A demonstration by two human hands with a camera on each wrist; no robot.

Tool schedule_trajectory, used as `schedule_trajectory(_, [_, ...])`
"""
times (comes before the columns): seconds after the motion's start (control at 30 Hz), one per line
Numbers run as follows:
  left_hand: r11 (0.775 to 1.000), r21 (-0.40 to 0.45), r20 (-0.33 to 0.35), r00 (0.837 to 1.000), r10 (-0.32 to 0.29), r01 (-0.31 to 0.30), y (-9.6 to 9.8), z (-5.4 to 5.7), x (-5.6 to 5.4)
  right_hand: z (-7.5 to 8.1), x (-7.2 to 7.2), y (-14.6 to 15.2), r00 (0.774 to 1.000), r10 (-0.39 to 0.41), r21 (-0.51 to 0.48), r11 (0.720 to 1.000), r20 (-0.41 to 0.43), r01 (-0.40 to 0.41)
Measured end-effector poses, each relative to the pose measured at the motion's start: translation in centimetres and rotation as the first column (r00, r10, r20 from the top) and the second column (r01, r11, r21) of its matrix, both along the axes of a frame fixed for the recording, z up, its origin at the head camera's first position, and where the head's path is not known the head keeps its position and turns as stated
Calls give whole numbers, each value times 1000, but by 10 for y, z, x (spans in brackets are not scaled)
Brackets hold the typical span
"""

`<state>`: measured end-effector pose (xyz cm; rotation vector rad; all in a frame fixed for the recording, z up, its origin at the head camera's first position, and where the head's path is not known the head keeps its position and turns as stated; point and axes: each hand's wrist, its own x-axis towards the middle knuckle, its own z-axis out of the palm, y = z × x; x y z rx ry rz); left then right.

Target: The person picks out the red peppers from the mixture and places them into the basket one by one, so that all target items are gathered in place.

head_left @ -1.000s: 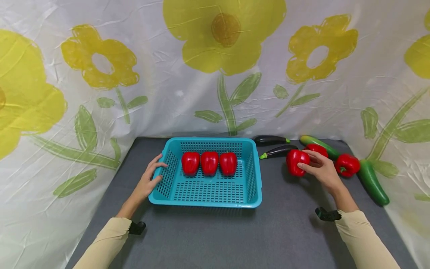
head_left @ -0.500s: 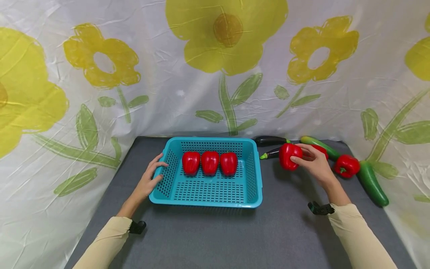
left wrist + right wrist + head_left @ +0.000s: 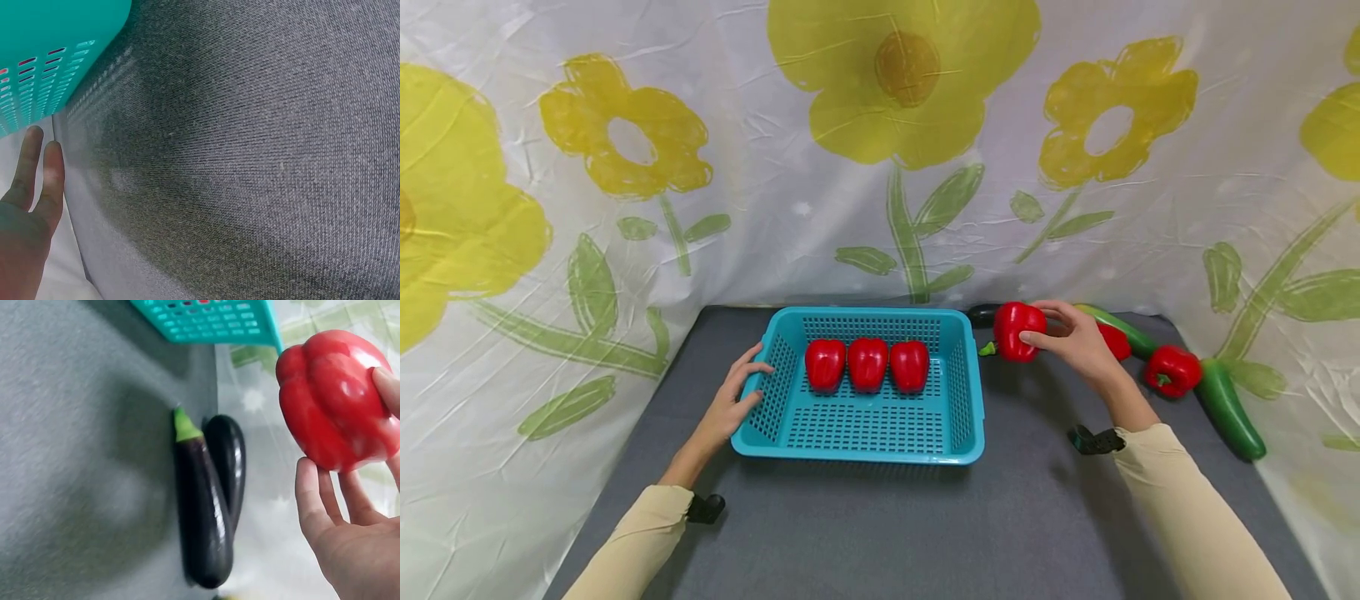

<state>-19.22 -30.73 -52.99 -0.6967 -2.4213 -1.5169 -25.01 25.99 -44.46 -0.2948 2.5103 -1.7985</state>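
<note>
My right hand holds a red bell pepper between thumb and fingers, just right of the blue basket. In the right wrist view the bell pepper is raised above the table, with the thumb on one side and fingertips beneath. My left hand rests at the basket's left rim, fingers spread and fairly straight. The left wrist view shows two fingers by the basket's perforated wall. Inside the basket, three red bell peppers stand in a row toward the back.
Two eggplants lie right of the basket, partly hidden in the head view. Farther right are another red bell pepper, one more behind my right hand, and green cucumbers. A flowered cloth hangs behind the grey table.
My right hand has carried the bell pepper left and a little away from me, from beside the other peppers to near the basket's right rim. My left hand has stayed at the basket.
</note>
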Motion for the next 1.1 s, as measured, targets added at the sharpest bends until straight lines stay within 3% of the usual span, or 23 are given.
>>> schedule_trajectory(0.33, [1000,6,6,1000,3,-3,0,2,-1,12,-14,-22,993,104,2,995,-61,-104])
schedule_trajectory(1.1, [1000,-2,2,1000,13,-13,0,1,0,28,-36,-77,973,229,-46,972,-11,-229])
